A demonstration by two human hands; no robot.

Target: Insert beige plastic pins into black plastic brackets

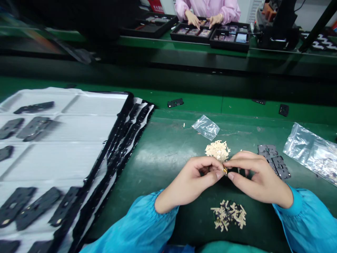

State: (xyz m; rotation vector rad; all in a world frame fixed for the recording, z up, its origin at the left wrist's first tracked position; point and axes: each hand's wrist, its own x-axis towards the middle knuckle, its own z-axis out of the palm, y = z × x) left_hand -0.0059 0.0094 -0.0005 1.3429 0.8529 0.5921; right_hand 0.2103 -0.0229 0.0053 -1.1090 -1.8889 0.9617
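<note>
My left hand (201, 177) is closed, thumb and fingers pinching a tiny gold-coloured piece (225, 170). From the other side, the thumb and forefinger of my right hand (252, 175) close around the same piece; the fingertips hide most of it. Just behind my fingers lies a heap of small cream-coloured strips (217, 150). Nearer to me is a second pile of cream and black bits (229, 215). Several flat black plastic parts (281, 167) rest beside my right hand, partly behind it.
Stacked white trays (100, 128) with black parts (17, 203) fill the left. A small clear bag (206, 127) lies behind the cream heap, a larger filled bag (313, 151) at right. Across the bench, a person in pink sleeves (231, 10) works over black trays (230, 44).
</note>
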